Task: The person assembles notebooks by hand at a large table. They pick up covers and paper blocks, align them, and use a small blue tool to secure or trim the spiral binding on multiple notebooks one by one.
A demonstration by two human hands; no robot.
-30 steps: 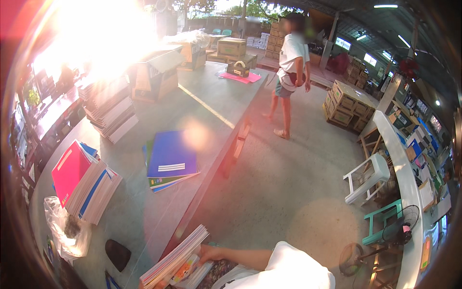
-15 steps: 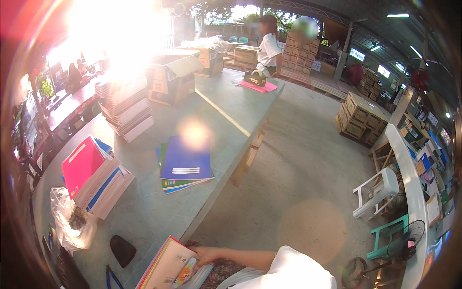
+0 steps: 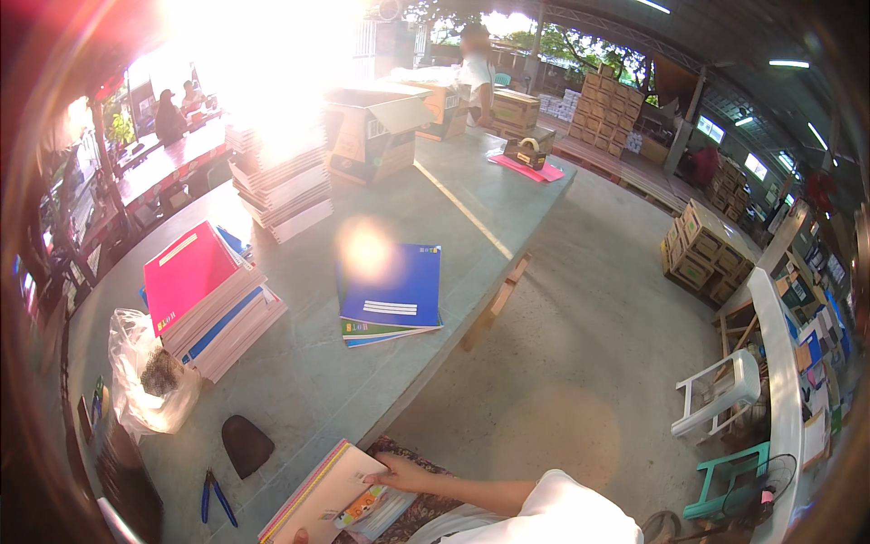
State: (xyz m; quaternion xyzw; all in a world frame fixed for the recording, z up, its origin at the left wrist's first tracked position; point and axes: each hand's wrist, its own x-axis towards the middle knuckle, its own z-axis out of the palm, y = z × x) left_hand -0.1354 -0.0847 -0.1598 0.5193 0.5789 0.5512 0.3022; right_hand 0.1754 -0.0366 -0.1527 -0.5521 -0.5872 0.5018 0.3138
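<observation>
At the lower edge, a thin stack of notebooks (image 3: 333,485) with a pale top cover, a small colourful picture and pink and yellow edges lies tilted over the table's near edge. My right hand (image 3: 399,473) grips its right side, thumb on the cover and fingers curled round. Of my left hand (image 3: 302,538) only a fingertip shows at the bottom rim, by the lower part of the cover; the rest is out of the picture. Left of the stack lie a dark rounded pad (image 3: 246,446) and blue-handled pliers (image 3: 217,499).
On the table (image 3: 308,390) are blue and green notebooks (image 3: 391,286), a pile topped with a pink notebook (image 3: 195,272), a plastic bag (image 3: 149,381), a tall notebook stack (image 3: 285,195), cartons (image 3: 372,136) and a tape dispenser (image 3: 526,152). A person (image 3: 476,77) stands beyond; stools (image 3: 720,394) are right.
My view has shifted, so the table's things sit farther right. The held notebooks show more of their cover, and a fingertip has come into view below. The far person has turned.
</observation>
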